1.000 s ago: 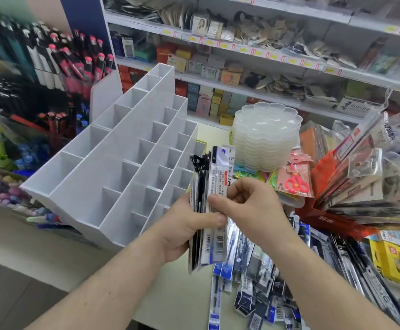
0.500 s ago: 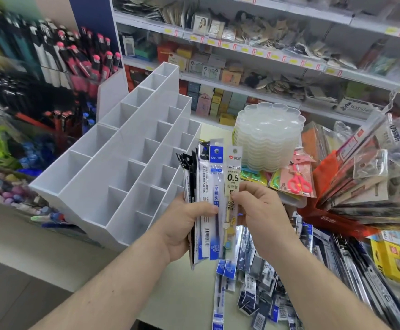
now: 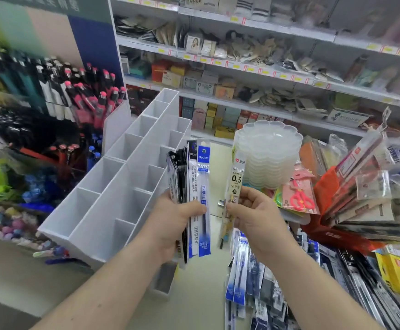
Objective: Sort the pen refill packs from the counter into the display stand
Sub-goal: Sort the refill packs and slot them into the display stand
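My left hand (image 3: 174, 225) grips an upright bundle of pen refill packs (image 3: 200, 201), blue-and-white ones in front and black ones behind. My right hand (image 3: 253, 217) pinches a single clear refill pack marked 0.5 (image 3: 236, 179), held apart from the bundle to its right. The white display stand (image 3: 113, 186), with several open compartments in stepped rows, sits just left of both hands. More refill packs (image 3: 239, 279) lie loose on the counter below my right hand.
A stack of clear scalloped trays (image 3: 269, 151) stands behind my right hand, with pink scissors packs (image 3: 301, 196) beside it. Piled stationery packs (image 3: 361, 186) crowd the right. Pen racks (image 3: 58, 96) fill the left; stocked shelves (image 3: 242, 65) run behind.
My right hand has drawn the 0.5 pack out of the bundle and moved it to the right, leaving a gap between it and the packs in my left hand.
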Motion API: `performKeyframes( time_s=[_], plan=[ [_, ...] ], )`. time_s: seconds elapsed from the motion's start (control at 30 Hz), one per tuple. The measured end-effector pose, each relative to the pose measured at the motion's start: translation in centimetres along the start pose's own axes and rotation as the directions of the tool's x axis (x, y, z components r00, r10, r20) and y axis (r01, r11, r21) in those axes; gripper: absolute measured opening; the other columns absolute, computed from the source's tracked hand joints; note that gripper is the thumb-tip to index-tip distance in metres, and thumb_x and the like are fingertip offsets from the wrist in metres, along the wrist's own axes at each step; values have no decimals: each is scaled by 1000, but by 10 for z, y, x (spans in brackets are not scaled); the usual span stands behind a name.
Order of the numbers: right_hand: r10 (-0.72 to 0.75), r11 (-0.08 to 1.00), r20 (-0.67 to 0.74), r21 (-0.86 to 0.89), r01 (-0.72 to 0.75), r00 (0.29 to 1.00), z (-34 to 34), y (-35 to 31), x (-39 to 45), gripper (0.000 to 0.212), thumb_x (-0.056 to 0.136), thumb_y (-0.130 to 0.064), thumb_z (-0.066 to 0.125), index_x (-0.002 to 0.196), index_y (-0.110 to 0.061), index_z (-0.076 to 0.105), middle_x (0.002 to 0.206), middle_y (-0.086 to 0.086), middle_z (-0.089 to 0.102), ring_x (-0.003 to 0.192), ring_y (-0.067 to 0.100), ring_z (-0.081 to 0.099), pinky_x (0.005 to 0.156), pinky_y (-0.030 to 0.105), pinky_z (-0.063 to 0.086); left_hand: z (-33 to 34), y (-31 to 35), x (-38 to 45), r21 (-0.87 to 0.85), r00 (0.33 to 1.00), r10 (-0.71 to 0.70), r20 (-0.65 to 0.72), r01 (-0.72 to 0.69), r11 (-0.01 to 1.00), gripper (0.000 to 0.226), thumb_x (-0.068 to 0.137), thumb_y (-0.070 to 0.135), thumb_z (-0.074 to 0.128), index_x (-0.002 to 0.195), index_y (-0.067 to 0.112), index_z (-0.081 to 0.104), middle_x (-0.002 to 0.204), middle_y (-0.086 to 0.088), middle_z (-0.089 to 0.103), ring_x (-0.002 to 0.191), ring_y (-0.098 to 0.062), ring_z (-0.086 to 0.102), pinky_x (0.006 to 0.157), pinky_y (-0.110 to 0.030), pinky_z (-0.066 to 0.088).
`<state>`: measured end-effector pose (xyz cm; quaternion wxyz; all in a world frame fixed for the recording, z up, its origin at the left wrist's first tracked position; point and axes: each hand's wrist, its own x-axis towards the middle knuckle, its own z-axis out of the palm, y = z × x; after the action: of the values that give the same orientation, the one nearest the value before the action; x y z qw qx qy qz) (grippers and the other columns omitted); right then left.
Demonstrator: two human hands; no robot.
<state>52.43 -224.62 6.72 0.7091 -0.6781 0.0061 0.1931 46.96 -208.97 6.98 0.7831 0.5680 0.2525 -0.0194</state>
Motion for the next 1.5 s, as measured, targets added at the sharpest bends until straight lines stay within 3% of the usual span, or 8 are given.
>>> performKeyframes(
  time_s=[0.1, 0.27, 0.5, 0.63, 0.77, 1.17, 1.43, 1.5],
  plan=[
    [5, 998, -64, 64, -1, 998, 0, -6, 16, 13, 92, 6, 61, 101, 1, 67, 85, 14, 72, 61, 19, 64, 47, 23, 49, -5, 10, -3, 36, 994, 74, -78, -71, 997, 33, 82, -6, 68, 107, 17, 65, 91, -7, 77, 84, -30, 74, 78, -50, 59],
    [-17, 998, -133, 52, 24, 991, -1, -11, 45, 13, 92, -3, 67, 104, -7, 64, 83, 6, 69, 76, 26, 64, 78, 44, 57, -5, 17, -19, 16, 971, 131, -201, -130, 991, 35, 82, -10, 66, 108, 15, 66, 91, -8, 77, 83, -28, 74, 76, -46, 59],
    [-84, 993, -157, -92, 70, 984, -7, -15, 91, 13, 91, -1, 63, 100, -9, 68, 83, 3, 66, 65, 11, 53, 66, 25, 44, -9, 22, -33, -30, 917, 175, -359, -199, 980, 34, 82, -10, 67, 100, 19, 66, 92, -5, 76, 81, -23, 73, 69, -38, 57],
    [-107, 982, -229, -178, 67, 967, -3, -7, 124, 10, 90, -7, 64, 93, -15, 70, 93, 9, 73, 70, 19, 59, 67, 33, 47, -7, 19, -30, -52, 914, 168, -369, -201, 978, 34, 82, -11, 66, 100, 18, 68, 89, -3, 77, 80, -21, 74, 66, -35, 57],
    [-137, 970, -306, -233, 66, 942, 10, 1, 150, 20, 89, -14, 63, 73, -25, 65, 80, -2, 72, 86, 25, 69, 85, 43, 56, -5, 15, -24, -76, 923, 131, -362, -170, 983, 36, 82, -10, 67, 107, 16, 67, 95, -5, 77, 83, -22, 74, 67, -36, 58],
    [-94, 943, -242, -332, 8, 966, 38, 14, 201, 17, 94, -20, 60, 85, -30, 71, 74, -19, 63, 69, 9, 58, 69, 26, 45, -16, 21, -17, -71, 954, 101, -281, -126, 989, 40, 84, -6, 66, 118, 15, 66, 95, -3, 77, 85, -21, 74, 73, -41, 59],
    [17, 873, -140, -480, -83, 990, 37, 34, 213, 18, 88, -13, 60, 88, -21, 76, 71, 2, 68, 71, 25, 58, 64, 31, 48, -19, 22, -15, -45, 957, 124, -261, -140, 989, 37, 84, -6, 67, 114, 16, 66, 94, -2, 77, 84, -19, 75, 74, -39, 60],
    [10, 874, -134, -481, -73, 991, 36, 34, 218, 23, 81, -8, 60, 85, -21, 78, 85, 11, 74, 72, 27, 61, 64, 34, 51, -19, 21, -14, -45, 955, 126, -268, -143, 989, 37, 84, -6, 67, 113, 16, 67, 93, -2, 77, 84, -20, 75, 74, -39, 59]
  ],
)
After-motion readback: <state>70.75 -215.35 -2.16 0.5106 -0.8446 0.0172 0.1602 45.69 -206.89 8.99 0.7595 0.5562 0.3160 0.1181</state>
